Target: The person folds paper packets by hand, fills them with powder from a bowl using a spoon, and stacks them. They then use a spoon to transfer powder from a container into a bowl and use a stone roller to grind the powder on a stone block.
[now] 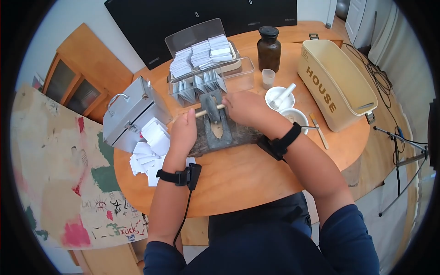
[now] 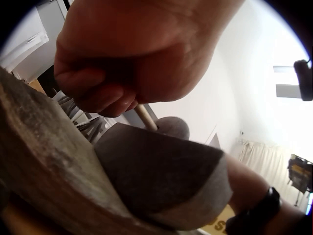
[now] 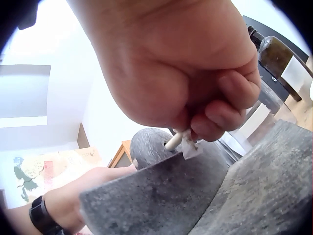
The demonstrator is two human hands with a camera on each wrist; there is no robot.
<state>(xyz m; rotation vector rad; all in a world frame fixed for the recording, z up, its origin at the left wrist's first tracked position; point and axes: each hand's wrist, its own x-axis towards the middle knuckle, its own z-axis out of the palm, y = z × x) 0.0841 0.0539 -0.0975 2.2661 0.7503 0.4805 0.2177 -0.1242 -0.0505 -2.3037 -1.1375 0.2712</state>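
A grey stone grinding wheel stands upright in a boat-shaped stone trough, with a pale wooden rod through its middle. My left hand grips the rod's left end, fingers curled round it. On the other side, my right hand holds the right end in a fist. Light brown powder lies in the near part of the trough. Beneath the trough is a dark, rough slab. A scrap of white material hangs on the rod beside my right fingers in the right wrist view.
White paper packets lie beside a silver metal case at left. Behind the trough stands a clear organizer with packets. Toward the right are a mortar, white bowl, spatula, brown bottle and cream bin.
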